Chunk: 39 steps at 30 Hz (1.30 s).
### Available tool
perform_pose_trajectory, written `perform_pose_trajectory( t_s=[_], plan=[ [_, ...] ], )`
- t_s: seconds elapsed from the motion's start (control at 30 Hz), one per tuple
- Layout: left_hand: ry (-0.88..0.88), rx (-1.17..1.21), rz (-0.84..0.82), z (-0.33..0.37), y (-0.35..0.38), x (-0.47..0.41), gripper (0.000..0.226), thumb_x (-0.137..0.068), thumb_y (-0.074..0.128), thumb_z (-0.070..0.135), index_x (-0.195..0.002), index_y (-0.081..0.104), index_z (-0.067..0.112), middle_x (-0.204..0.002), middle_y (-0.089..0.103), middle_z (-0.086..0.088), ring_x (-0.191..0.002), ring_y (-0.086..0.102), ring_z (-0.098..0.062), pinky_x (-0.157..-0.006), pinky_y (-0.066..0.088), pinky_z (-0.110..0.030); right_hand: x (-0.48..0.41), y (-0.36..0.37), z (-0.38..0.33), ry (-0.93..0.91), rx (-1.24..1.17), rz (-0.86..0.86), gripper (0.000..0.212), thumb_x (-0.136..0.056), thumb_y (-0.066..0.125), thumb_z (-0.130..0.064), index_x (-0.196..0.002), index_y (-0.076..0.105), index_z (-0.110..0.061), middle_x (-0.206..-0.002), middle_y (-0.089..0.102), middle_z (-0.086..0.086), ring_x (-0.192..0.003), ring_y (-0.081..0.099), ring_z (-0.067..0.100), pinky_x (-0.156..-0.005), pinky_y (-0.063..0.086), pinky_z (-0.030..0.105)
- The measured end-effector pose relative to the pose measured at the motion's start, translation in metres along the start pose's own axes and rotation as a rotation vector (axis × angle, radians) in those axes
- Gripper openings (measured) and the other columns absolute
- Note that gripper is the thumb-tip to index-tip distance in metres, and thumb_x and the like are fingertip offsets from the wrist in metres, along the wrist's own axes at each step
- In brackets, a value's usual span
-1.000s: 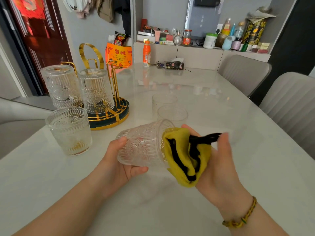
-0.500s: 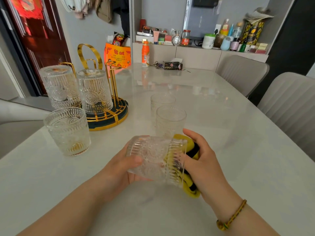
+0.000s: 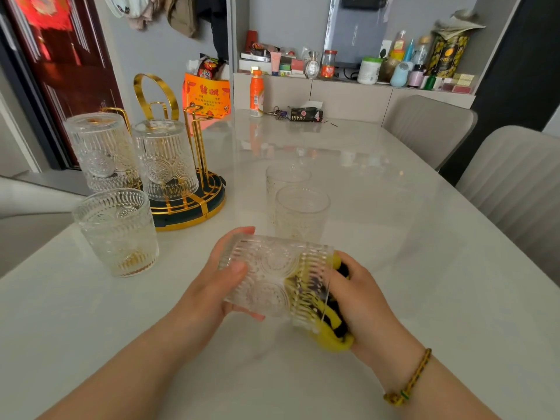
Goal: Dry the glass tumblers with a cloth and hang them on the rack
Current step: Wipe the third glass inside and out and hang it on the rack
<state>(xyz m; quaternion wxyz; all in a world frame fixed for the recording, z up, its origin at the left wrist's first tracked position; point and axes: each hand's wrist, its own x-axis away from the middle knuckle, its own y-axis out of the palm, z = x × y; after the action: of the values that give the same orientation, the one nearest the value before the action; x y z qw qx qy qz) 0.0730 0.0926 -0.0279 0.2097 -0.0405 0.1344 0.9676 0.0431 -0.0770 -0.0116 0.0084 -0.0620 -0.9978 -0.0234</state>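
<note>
Drying step: left hand [image 3: 212, 286] grips sideways tumbler [image 3: 272, 277], right hand [image 3: 360, 295] clutches yellow cloth [image 3: 330, 341] stuffed in its mouth; next, probably hang on rack [image 3: 181, 189].

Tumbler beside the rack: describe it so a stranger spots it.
Find the gold rack on the white table's left side. In front of its base, one tumbler stands mouth up. The rack's two tumblers hang upside down and the other upright pair stands mid-table; this one stands alone.
</note>
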Motion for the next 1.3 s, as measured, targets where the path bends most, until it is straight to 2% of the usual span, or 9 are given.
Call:
perform_pose_trajectory(
  t_s=[0.17, 0.3, 0.5, 0.63, 0.73, 0.9, 1.07, 1.17, 1.3],
  plan=[
    [-0.105, -0.236, 0.039, 0.008, 0.007, 0.006, 0.054, -0.054, 0.046, 0.075, -0.091, 0.062, 0.039, -0.071, 0.071, 0.012, -0.055, 0.066, -0.009, -0.055, 0.053, -0.020, 0.002, -0.003, -0.006, -0.419, 0.289, 0.061, 0.025, -0.071, 0.067, -0.015, -0.081, 0.058, -0.037, -0.077, 0.062, -0.033, -0.074, 0.058, -0.010, -0.063, 0.041, 0.002],
    [-0.086, -0.461, 0.075, 0.009, 0.007, 0.007, 0.078, -0.056, 0.027, 0.086, -0.043, 0.055, 0.014, -0.036, 0.053, -0.003, -0.033, 0.047, -0.003, -0.041, 0.037, -0.007, 0.007, 0.001, -0.002, -0.499, 0.371, 0.054, 0.030, -0.065, 0.060, -0.019, -0.084, 0.054, -0.042, -0.087, 0.058, -0.039, -0.082, 0.056, -0.013, -0.068, 0.039, 0.000],
    [0.060, -0.261, 0.035, 0.001, -0.001, 0.001, 0.091, -0.034, 0.060, 0.085, -0.109, 0.049, 0.036, -0.093, 0.067, 0.028, -0.089, 0.063, 0.007, -0.063, 0.050, -0.011, -0.006, -0.001, 0.009, -0.091, 0.062, 0.052, 0.016, -0.078, 0.063, -0.006, -0.083, 0.064, -0.022, -0.071, 0.066, -0.004, -0.072, 0.062, 0.017, -0.070, 0.051, 0.029],
    [-0.086, -0.176, 0.052, 0.001, 0.000, 0.000, 0.059, -0.056, 0.054, 0.081, -0.103, 0.057, 0.044, -0.099, 0.068, 0.020, -0.083, 0.065, 0.007, -0.063, 0.052, -0.020, -0.001, -0.003, 0.003, -0.342, 0.195, 0.101, 0.026, -0.074, 0.067, -0.009, -0.079, 0.063, -0.034, -0.072, 0.067, -0.015, -0.069, 0.061, 0.001, -0.065, 0.047, 0.012],
    [-0.244, -0.242, 0.066, 0.005, 0.002, 0.002, 0.068, -0.055, 0.031, 0.077, -0.082, 0.067, 0.027, -0.065, 0.071, 0.003, -0.053, 0.065, -0.014, -0.067, 0.049, -0.031, 0.008, 0.001, -0.002, -0.556, 0.398, 0.040, 0.026, -0.063, 0.063, -0.031, -0.084, 0.055, -0.044, -0.090, 0.059, -0.037, -0.085, 0.057, -0.012, -0.071, 0.040, 0.001],
    [-0.087, -0.162, 0.066, 0.006, 0.004, 0.001, 0.028, -0.067, 0.055, 0.062, -0.074, 0.073, 0.041, -0.075, 0.072, 0.012, -0.069, 0.068, -0.003, -0.056, 0.052, -0.020, 0.003, 0.002, 0.005, -0.378, 0.223, 0.087, 0.025, -0.071, 0.070, -0.016, -0.081, 0.060, -0.037, -0.080, 0.065, -0.027, -0.075, 0.061, -0.006, -0.067, 0.046, 0.007],
    [-0.044, -0.073, 0.027, 0.000, -0.002, -0.002, 0.051, -0.060, 0.061, 0.046, -0.109, 0.056, 0.032, -0.095, 0.071, 0.016, -0.091, 0.067, -0.003, -0.067, 0.055, -0.019, -0.005, 0.000, 0.010, -0.121, 0.033, 0.092, 0.016, -0.075, 0.067, -0.007, -0.079, 0.065, -0.023, -0.069, 0.067, -0.005, -0.063, 0.061, 0.010, -0.060, 0.048, 0.021],
    [-0.166, 0.047, 0.064, 0.003, 0.003, -0.001, 0.033, -0.073, 0.058, 0.051, -0.095, 0.066, 0.028, -0.095, 0.073, 0.006, -0.082, 0.069, -0.006, -0.063, 0.056, -0.020, 0.001, 0.002, 0.003, -0.294, 0.129, 0.091, 0.027, -0.076, 0.065, -0.003, -0.079, 0.061, -0.030, -0.068, 0.067, -0.018, -0.063, 0.060, -0.004, -0.058, 0.044, 0.007],
    [-0.237, -0.074, 0.013, 0.005, 0.006, 0.002, 0.056, -0.068, 0.033, 0.065, -0.084, 0.067, 0.024, -0.076, 0.074, -0.003, -0.064, 0.070, -0.016, -0.055, 0.056, -0.027, 0.008, 0.001, -0.001, -0.561, 0.341, 0.098, 0.028, -0.065, 0.066, -0.026, -0.085, 0.055, -0.041, -0.089, 0.059, -0.038, -0.084, 0.056, -0.015, -0.070, 0.039, -0.001]
  ],
)
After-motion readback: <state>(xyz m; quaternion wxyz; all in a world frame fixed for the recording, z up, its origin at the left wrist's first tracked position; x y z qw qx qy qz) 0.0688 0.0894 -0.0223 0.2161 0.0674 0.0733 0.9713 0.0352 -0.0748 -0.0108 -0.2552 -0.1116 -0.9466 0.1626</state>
